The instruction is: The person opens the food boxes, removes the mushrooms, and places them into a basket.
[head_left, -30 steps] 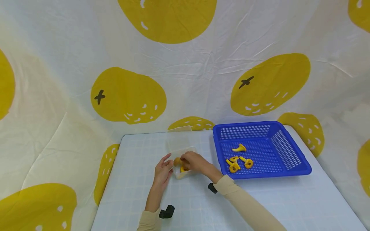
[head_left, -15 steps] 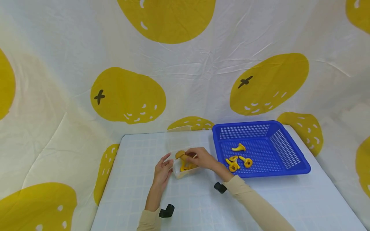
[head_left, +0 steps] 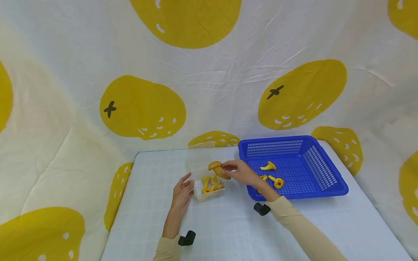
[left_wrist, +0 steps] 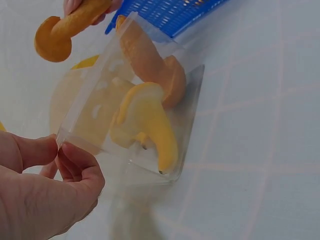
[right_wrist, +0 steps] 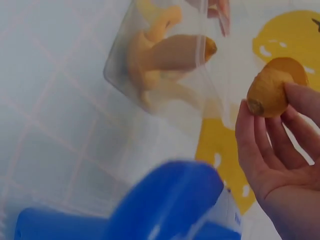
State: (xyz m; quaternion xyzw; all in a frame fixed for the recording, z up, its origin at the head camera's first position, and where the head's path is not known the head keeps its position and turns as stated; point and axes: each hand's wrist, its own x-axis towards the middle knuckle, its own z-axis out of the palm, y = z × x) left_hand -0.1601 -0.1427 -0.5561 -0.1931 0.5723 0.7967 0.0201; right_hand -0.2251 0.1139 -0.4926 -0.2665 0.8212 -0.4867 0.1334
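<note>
My right hand [head_left: 241,172] pinches an orange-brown mushroom [head_left: 217,168] by its stem, with the cap pointing left. It is raised above the right side of a clear plastic box [head_left: 204,197]. In the right wrist view the stem's cut end [right_wrist: 256,107] faces the camera. My left hand [head_left: 182,192] is at the box's left side; in the left wrist view its thumb and forefinger pinch the rim [left_wrist: 64,134]. Inside the box lie a yellow mushroom [left_wrist: 150,117], an orange-brown one [left_wrist: 150,60] and others partly hidden behind them.
Behind the box, its clear lid [head_left: 200,156] lies open toward the wall cloth. A blue mesh basket [head_left: 318,170] stands to the right, with several yellow mushrooms [head_left: 277,182] on its floor. My right forearm crosses its near left corner. Black camera mounts [head_left: 187,238] jut from both wrists.
My right hand has lifted the orange-brown mushroom up out of the box and shifted right, toward the basket. The left hand has stayed at the box's edge.
</note>
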